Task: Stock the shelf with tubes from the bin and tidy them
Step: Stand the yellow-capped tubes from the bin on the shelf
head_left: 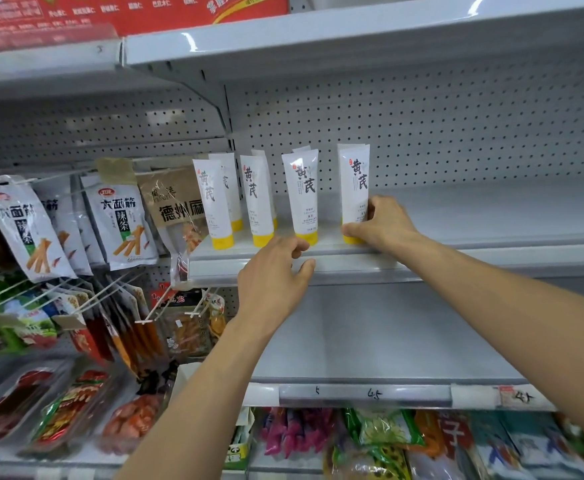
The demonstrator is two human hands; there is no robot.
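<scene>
Centre of frame: white tubes (pixel 254 199) with yellow caps stand cap-down in a row on a grey shelf (pixel 474 216). The right hand (pixel 382 225) grips the rightmost tube (pixel 354 181) low down, thumb at its cap. The left hand (pixel 276 271) curls loosely by the next tube (pixel 302 192); whether it holds the cap is unclear. The tall tubes look tippy: a nudge could topple one into its neighbours or off the edge. Hanging snack packets (pixel 121 223) crowd the left. No bin is visible.
</scene>
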